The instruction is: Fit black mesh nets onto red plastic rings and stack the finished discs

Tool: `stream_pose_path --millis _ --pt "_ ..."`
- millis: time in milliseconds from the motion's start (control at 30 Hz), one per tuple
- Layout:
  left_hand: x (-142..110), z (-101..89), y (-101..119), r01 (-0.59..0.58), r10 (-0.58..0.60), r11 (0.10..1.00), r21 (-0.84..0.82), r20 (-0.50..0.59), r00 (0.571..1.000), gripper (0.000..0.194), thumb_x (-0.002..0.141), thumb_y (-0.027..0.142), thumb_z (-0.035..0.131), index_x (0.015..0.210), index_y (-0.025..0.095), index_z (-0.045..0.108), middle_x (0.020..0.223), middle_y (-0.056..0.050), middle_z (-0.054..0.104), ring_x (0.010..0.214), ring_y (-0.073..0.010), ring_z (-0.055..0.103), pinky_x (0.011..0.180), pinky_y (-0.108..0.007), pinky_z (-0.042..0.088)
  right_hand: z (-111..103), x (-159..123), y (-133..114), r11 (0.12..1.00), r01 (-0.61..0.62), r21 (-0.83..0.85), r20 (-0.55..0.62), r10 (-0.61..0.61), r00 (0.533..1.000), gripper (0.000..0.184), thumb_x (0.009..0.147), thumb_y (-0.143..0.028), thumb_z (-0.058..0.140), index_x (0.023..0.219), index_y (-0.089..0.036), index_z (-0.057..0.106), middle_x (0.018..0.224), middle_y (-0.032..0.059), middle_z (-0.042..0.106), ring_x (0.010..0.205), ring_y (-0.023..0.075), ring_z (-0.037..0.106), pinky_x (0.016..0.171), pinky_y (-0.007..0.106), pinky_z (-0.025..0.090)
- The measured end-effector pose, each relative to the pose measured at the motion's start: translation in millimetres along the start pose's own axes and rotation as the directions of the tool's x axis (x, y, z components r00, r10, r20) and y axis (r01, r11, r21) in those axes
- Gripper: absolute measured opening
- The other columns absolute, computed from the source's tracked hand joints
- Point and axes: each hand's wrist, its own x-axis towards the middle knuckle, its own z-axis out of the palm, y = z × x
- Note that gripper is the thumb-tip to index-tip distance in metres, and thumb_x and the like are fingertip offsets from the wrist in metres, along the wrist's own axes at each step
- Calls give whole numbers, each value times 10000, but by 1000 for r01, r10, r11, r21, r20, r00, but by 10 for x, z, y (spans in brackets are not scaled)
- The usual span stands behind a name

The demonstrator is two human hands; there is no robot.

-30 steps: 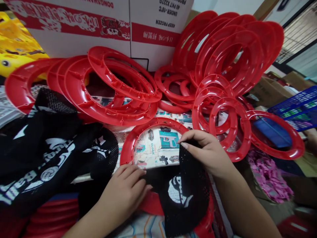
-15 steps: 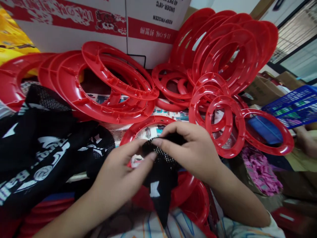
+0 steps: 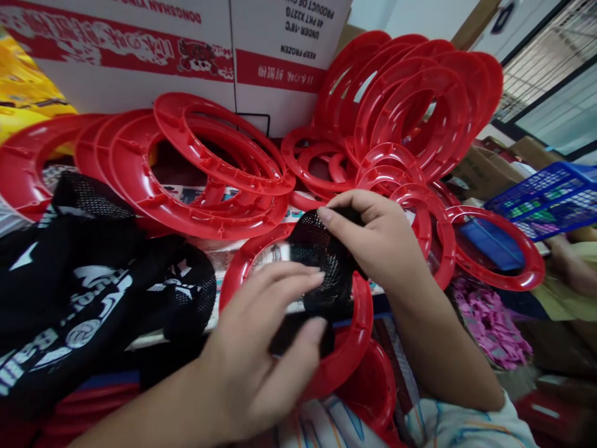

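A piece of black mesh fabric (image 3: 321, 255) hangs from my right hand (image 3: 373, 233), whose thumb and fingers pinch its upper edge. My left hand (image 3: 265, 342) is just in front of the fabric, thumb and fingers apart and a little blurred; it grips nothing. Behind and below the fabric lies a red plastic ring (image 3: 361, 311), partly covered by it and by my left hand. To the left is a heap of black printed fabric (image 3: 102, 292) with white lettering and mesh parts.
Several large red rings (image 3: 135, 168) lean in a row at the left, and more red rings (image 3: 420, 106) stand at the back right. Behind them is a white carton (image 3: 275, 37). A blue basket (image 3: 545, 196) and a pink bundle (image 3: 489, 323) are at the right.
My left hand has let go of the black mesh fabric and moved down toward me, its fingers parting. The right hand has lifted the fabric's edge, uncovering more of the red ring.
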Motion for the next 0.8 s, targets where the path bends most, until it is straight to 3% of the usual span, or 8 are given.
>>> stream_pose_path --millis 167,267,400,467,533,600,633,800 --pt "-139 221 19 248 -206 910 -332 156 966 813 783 529 670 1431 310 230 1426 -113 464 1312 -274 496 1063 -439 486 127 -390 -147 962 -173 211 115 151 982 152 825 -270 669 966 -218 644 935 29 706 838 158 683 766 267 562" --pt "-165 257 -61 326 -326 876 -354 62 943 812 733 525 723 1382 309 286 1348 -90 550 1219 -261 582 962 -394 559 90 -635 -171 858 -328 395 339 196 920 462 831 -362 686 1257 -251 545 1215 92 665 1061 201 672 847 300 575" --pt "-188 167 -125 361 -363 848 -387 71 929 671 765 367 733 1342 268 405 1273 -81 628 1149 -230 628 930 -342 566 -85 -851 -137 872 -313 378 553 58 831 705 805 -547 682 1425 -313 442 1316 107 620 1238 264 576 967 408 523" --pt "-206 95 -140 418 -346 786 -455 237 908 514 849 303 641 1335 289 477 1305 -54 626 1189 -205 606 975 -308 532 -136 -877 -67 902 -212 376 475 8 880 559 860 -498 641 1378 -334 509 1235 93 670 1168 247 624 974 407 517" --pt "-221 28 -151 504 -327 692 -517 397 857 419 918 279 541 1331 345 521 1352 -5 606 1258 -180 553 1042 -284 474 -138 -839 43 943 -36 331 245 -49 968 400 870 -380 666 1265 -356 609 1204 62 679 1146 223 628 1023 395 478" --pt "-225 -12 -160 572 -321 602 -557 487 812 377 951 296 480 1313 369 556 1347 16 614 1277 -171 536 1079 -288 437 -107 -755 170 973 44 227 77 -63 995 410 809 -304 742 1203 -356 643 1273 38 635 1224 220 565 1082 392 418" --pt "-223 -19 -164 595 -319 561 -576 512 797 359 956 311 470 1295 359 580 1327 6 630 1264 -176 548 1085 -300 432 -88 -708 229 977 12 212 91 -32 995 434 791 -310 758 1207 -343 639 1301 39 615 1244 225 545 1079 391 418" --pt "-196 71 -184 648 -343 231 -726 562 752 278 919 356 545 1137 262 689 1138 -73 721 1063 -192 675 922 -313 552 2 -563 382 860 -344 377 532 103 840 338 808 -501 693 998 -222 696 940 48 705 868 186 668 766 312 543"
